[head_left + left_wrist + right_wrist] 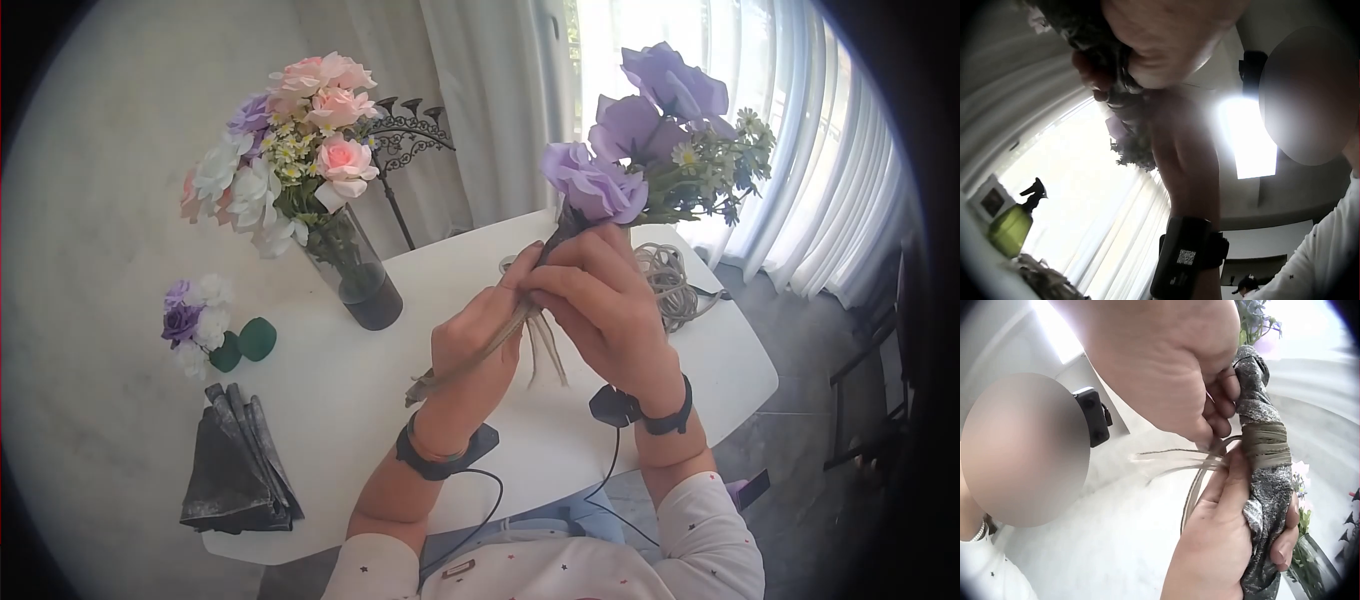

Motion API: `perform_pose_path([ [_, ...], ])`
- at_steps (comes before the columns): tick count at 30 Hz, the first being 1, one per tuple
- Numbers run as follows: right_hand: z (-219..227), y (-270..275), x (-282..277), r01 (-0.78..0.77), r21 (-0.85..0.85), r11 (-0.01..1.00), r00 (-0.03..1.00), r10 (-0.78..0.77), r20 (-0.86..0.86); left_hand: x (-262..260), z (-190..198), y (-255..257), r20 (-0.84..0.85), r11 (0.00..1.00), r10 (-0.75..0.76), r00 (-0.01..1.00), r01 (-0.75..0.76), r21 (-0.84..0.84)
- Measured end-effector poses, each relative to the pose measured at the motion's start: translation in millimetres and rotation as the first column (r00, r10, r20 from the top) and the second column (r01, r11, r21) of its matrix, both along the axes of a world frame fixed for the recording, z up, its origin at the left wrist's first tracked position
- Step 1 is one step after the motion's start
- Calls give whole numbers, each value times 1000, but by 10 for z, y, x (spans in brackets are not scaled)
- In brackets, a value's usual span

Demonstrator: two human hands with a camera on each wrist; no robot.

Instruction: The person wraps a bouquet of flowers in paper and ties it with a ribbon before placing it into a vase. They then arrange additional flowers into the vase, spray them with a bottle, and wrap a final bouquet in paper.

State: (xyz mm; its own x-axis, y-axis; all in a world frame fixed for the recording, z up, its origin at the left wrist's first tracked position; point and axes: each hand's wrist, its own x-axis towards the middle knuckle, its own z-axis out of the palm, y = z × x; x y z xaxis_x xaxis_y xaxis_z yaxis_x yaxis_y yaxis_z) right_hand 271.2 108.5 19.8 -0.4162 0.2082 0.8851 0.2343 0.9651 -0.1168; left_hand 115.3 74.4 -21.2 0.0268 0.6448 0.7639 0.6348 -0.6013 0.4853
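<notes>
A bouquet of lilac roses (597,185) and small white daisies (690,160) stands over the table, its stems bound in mottled dark grey wrapping (1266,494). My left hand (475,335) grips this wrapped handle, thumb just below a flat tan ribbon band (1266,445) wound round it. Close beside the band, the fingertips of my right hand (605,300) pinch the ribbon. Loose ribbon tails (545,355) hang below the hands, and one lies across my left wrist. In the left wrist view, the hands partly hide the handle.
A glass vase (375,300) of pink, white and purple flowers stands on the white table (400,460). At left are a small flower bunch (185,322), green leaves (256,340) and folded dark sheets (235,470). A ribbon coil (670,285) lies at right. A green spray bottle (1011,231) stands nearby.
</notes>
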Motion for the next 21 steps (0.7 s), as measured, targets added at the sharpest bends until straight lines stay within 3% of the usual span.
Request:
perform_pose_path([
  [5, 38, -47, -32, 6, -51, 999, 999, -5, 35, -50, -66, 19, -108, 991, 92, 990, -81, 105],
  [7, 25, 10, -20, 0, 15, 1000, 998, -1, 65, -26, -76, 26, -108, 990, 90, 990, -77, 119],
  [9, -6, 65, -7, -50, -12, 999, 999, 50, 16, -13, -55, 27, -109, 988, 89, 990, -73, 137],
  [11, -23, 77, 11, -103, -35, 994, 994, 102, -35, -6, 7, 20, 242, 968, -181, 953, 216, -125],
  [12, -36, 64, 21, -172, -117, 978, 984, 165, -64, -13, 13, 27, 242, 969, -180, 953, 215, -125],
  [14, -62, 33, 5, -242, -198, 950, 969, 226, -98, -33, 19, 43, 650, 866, -137, 747, 409, -287],
  [16, -79, 4, -42, -410, -308, 859, 909, 358, -213, -85, 26, 88, 656, 895, -144, 741, 381, -233],
  [17, -79, 1, -39, -409, -307, 859, 909, 357, -213, -108, 36, 109, 661, 919, -152, 735, 351, -178],
  [18, -78, 0, -37, -412, -316, 854, 911, 376, -172, -114, 71, 106, 765, 903, -126, 632, 392, -175],
  [19, -77, -1, -41, -416, -325, 849, 909, 395, -130, -135, 79, 105, 765, 904, -126, 632, 391, -174],
  [20, -93, 10, -57, -417, -325, 849, 909, 397, -129, -160, 84, 102, 843, 903, -128, 522, 414, -119],
  [21, -128, 38, -83, -562, -390, 729, 827, 483, -287, -176, 89, 103, 906, 901, -130, 402, 429, -61],
])
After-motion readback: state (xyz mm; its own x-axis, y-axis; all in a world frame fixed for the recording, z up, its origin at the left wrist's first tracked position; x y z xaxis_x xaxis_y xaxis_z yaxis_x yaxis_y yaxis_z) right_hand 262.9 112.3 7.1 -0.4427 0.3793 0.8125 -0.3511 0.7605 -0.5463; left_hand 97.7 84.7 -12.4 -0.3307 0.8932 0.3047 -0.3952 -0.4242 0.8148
